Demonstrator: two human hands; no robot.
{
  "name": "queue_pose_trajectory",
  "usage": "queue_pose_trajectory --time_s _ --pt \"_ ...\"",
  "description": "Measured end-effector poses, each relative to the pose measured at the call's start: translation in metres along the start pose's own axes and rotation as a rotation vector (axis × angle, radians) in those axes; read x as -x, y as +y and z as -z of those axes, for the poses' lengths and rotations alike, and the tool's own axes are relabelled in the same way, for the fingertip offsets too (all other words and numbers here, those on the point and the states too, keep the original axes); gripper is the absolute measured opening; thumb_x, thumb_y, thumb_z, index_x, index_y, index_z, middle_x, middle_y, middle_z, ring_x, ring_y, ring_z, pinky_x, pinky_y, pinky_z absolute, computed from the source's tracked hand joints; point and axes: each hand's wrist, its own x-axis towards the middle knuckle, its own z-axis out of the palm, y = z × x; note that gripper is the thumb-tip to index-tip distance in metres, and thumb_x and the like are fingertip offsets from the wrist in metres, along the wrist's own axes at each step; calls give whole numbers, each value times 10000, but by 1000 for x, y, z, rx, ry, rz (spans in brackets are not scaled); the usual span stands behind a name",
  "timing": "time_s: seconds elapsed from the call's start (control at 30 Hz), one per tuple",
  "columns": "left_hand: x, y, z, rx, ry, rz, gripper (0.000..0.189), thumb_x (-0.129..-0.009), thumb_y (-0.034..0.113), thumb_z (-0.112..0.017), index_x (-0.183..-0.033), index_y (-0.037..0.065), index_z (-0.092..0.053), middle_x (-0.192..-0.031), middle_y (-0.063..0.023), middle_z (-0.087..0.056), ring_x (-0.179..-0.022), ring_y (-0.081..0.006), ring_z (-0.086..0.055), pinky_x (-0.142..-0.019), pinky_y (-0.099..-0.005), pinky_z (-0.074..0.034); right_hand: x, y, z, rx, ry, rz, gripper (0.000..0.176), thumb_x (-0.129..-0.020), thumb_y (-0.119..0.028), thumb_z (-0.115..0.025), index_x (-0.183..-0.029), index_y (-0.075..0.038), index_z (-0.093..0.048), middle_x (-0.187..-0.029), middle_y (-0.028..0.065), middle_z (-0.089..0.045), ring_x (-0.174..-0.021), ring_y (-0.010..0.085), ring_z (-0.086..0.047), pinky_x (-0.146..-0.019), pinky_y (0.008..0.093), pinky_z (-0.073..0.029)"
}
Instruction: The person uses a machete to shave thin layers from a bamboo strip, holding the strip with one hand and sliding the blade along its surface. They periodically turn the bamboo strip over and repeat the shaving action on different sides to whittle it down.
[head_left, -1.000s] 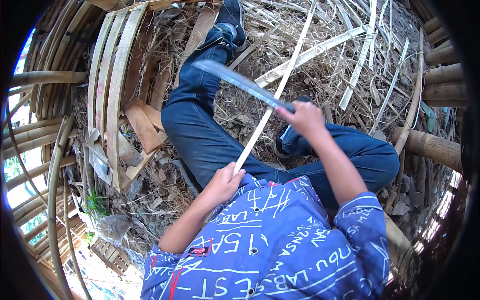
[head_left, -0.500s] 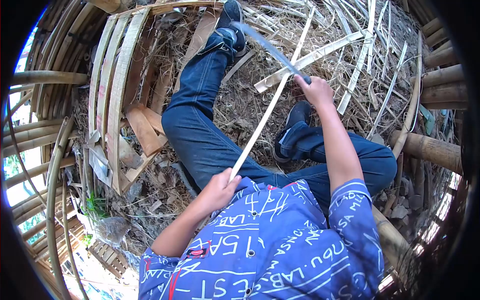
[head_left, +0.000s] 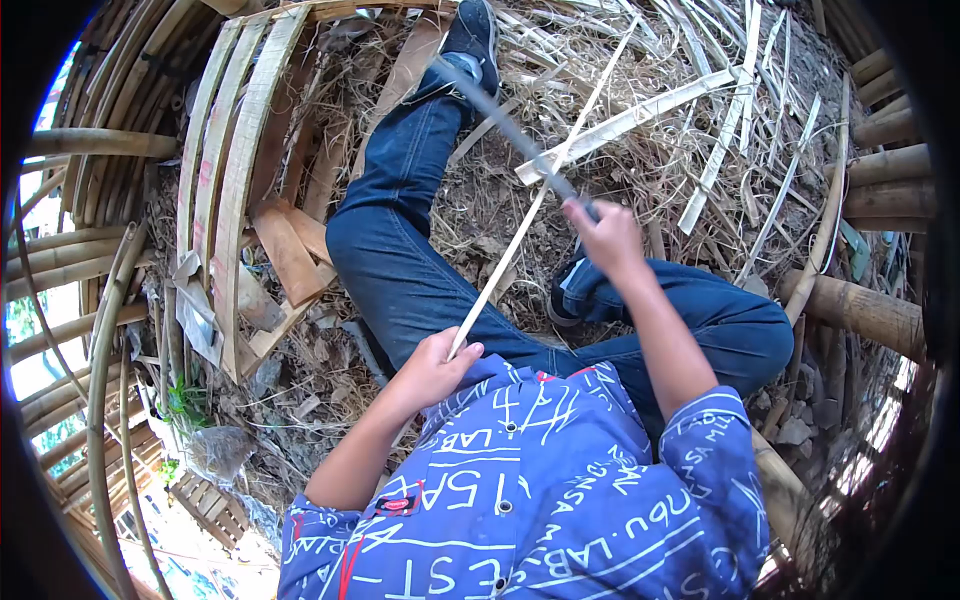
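My left hand (head_left: pixel 437 368) is closed around the near end of a long, pale bamboo strip (head_left: pixel 506 254), close to my shirt front. The strip slants up and away to the right, over the ground between my legs. My right hand (head_left: pixel 608 240) grips the dark handle of a long knife (head_left: pixel 500 122). Its grey blade points up and left, slightly blurred, and crosses the strip near the strip's middle. The blade's far end overlaps my outstretched leg near the shoe in this view.
Bamboo strips (head_left: pixel 722 150) and thin shavings litter the ground at upper right. A flat pale slat (head_left: pixel 640 120) lies beyond the knife. Bent slats (head_left: pixel 250 130) and a brown wood block (head_left: pixel 287 255) are at left. Bamboo poles (head_left: pixel 860 312) edge the right side.
My right hand has moved toward my body and slightly left, bringing the knife down along the strip. My left hand still holds the strip's near end, nearly in place.
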Motion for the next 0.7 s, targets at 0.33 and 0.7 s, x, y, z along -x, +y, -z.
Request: queue_pose_trajectory --time_s 0.33,0.7 --pt "22 -20 -1 -30 4 -15 258 -979 212 -522 -917 -38 -542 -679 -83 -547 -655 -152 -476 -620 -348 -433 -39 12 23 337 63 38 760 -813 -767 -481 -825 -43 -713 -800 197 -692 -798 350 -693 -733 470 -537" --pt "40 -25 13 -40 -76 41 261 -1002 216 -485 -1036 -30 -564 -764 -9 -536 -747 -99 -462 -669 -291 -430 -117 44 65 567 220 -105 768 -805 -774 -477 -897 -53 -725 -870 178 -711 -861 342 -697 -760 455 -538"
